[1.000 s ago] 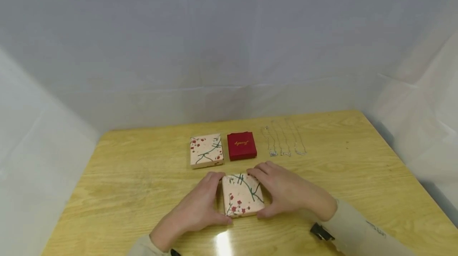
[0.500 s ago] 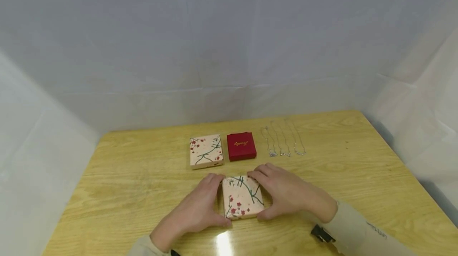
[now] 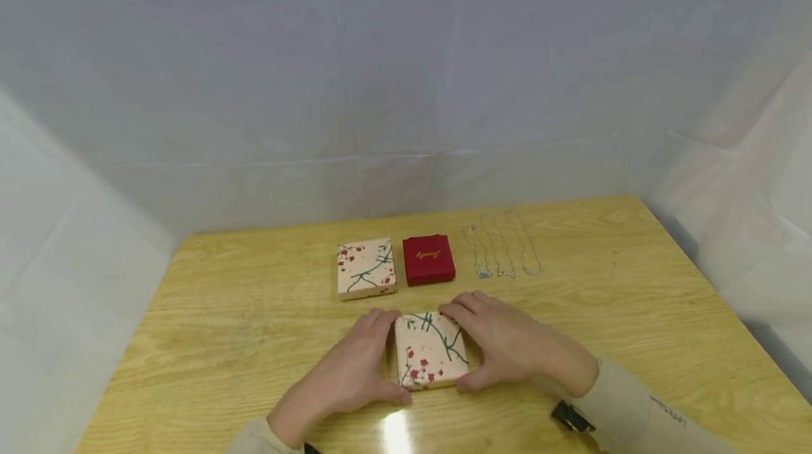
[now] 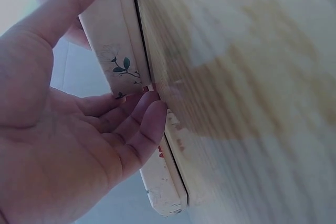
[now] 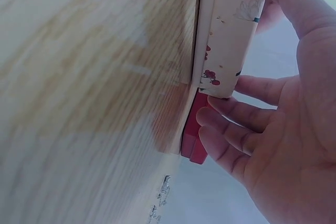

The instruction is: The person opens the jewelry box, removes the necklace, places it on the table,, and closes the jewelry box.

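Note:
A square cream gift box [image 3: 432,350] with red blossoms and dark green branches lies flat on the table between both hands. My left hand [image 3: 352,364] holds its left side, thumb at the near corner and fingers at the far one. On the opposite side my right hand [image 3: 504,341] grips it the same way. In the left wrist view, the thumb lies along the box [image 4: 113,40] edge and the fingers curl at its far corner. The right wrist view has that hand's thumb and fingers spanning the box [image 5: 226,35] side. Its lid looks closed; the contents are hidden.
Behind stands a second cream blossom box [image 3: 366,267], with a red box [image 3: 428,259] bearing gold lettering to its right. Three thin silver necklaces [image 3: 501,249] lie stretched out farther right. White sheeting [image 3: 393,87] hangs around the wooden table [image 3: 241,313].
Both hands and the held box have shifted very slightly toward the near edge of the table. Their grip looks the same, and the other things stay in place.

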`<state>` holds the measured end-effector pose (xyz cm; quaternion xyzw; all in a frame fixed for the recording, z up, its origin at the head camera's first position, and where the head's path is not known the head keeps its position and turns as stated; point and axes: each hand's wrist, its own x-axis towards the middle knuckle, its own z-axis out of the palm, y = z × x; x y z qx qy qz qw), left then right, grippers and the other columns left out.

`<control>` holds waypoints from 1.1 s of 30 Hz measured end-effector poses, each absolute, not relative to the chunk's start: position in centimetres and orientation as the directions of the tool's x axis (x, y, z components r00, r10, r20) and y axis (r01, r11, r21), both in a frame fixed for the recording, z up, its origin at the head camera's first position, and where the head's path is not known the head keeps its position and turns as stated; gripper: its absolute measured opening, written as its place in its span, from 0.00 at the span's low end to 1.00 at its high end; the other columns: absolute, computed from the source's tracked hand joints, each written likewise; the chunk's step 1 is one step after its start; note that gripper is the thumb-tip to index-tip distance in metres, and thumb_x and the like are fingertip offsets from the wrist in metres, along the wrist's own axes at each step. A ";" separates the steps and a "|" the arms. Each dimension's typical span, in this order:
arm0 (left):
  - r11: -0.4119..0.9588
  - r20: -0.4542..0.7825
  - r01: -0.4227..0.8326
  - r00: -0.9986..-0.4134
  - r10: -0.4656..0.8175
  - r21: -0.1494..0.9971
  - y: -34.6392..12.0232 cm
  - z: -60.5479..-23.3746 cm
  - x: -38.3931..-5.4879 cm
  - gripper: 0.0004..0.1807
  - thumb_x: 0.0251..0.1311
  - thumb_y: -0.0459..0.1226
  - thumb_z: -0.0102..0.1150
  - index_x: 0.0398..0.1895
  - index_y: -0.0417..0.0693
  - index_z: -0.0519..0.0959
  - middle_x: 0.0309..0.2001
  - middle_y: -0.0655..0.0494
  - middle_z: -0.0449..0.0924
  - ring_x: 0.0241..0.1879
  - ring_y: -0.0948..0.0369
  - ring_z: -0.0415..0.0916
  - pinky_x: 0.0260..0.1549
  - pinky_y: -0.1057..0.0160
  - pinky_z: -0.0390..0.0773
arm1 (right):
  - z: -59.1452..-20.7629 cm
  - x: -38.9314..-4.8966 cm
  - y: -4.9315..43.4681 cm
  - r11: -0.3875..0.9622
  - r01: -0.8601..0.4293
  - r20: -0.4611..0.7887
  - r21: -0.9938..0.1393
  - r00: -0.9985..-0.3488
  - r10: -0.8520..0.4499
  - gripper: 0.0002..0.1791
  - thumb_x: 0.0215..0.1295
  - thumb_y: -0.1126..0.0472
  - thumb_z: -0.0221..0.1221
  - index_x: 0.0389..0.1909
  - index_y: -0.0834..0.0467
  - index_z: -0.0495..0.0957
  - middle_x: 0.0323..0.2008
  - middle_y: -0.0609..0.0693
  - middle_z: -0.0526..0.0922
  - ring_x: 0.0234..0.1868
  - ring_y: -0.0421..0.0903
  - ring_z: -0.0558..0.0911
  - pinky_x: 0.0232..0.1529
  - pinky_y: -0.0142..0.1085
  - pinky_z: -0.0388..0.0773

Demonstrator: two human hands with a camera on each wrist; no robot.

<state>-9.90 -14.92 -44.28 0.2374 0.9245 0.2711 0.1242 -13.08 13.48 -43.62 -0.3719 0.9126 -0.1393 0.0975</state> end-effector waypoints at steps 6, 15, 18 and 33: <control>0.734 -0.097 0.360 -0.862 0.498 0.576 -15.0 -44.2 -9.8 0.72 0.36 0.56 0.88 0.82 0.36 0.56 0.74 0.41 0.65 0.73 0.45 0.64 0.73 0.44 0.68 | -43.7 -13.0 13.6 0.688 -0.647 -0.076 -0.328 -0.708 -0.702 0.65 0.46 0.29 0.77 0.81 0.55 0.62 0.71 0.50 0.72 0.70 0.49 0.72 0.73 0.49 0.71; 0.727 -0.056 0.320 -0.896 0.441 0.608 -15.5 -44.3 -9.5 0.64 0.48 0.66 0.78 0.82 0.43 0.61 0.75 0.47 0.67 0.70 0.48 0.70 0.69 0.42 0.73 | -43.5 -12.9 14.4 0.701 -0.616 -0.066 -0.360 -0.732 -0.678 0.66 0.48 0.23 0.73 0.83 0.53 0.60 0.76 0.50 0.69 0.75 0.52 0.68 0.74 0.54 0.68; 0.722 -0.052 0.293 -0.909 0.414 0.627 -15.6 -44.2 -9.5 0.60 0.51 0.68 0.73 0.81 0.46 0.63 0.74 0.51 0.69 0.66 0.50 0.74 0.66 0.42 0.76 | -43.4 -12.9 14.9 0.701 -0.611 -0.056 -0.368 -0.738 -0.673 0.66 0.49 0.22 0.71 0.83 0.53 0.60 0.76 0.51 0.68 0.75 0.54 0.68 0.74 0.55 0.67; 0.713 0.042 0.261 -0.950 0.309 0.651 -16.6 -43.5 -9.6 0.38 0.65 0.57 0.70 0.74 0.51 0.73 0.63 0.56 0.80 0.55 0.59 0.78 0.56 0.52 0.83 | -42.8 -12.9 17.1 0.679 -0.626 0.070 -0.382 -0.753 -0.654 0.58 0.58 0.23 0.66 0.80 0.57 0.65 0.74 0.57 0.70 0.75 0.58 0.69 0.73 0.58 0.68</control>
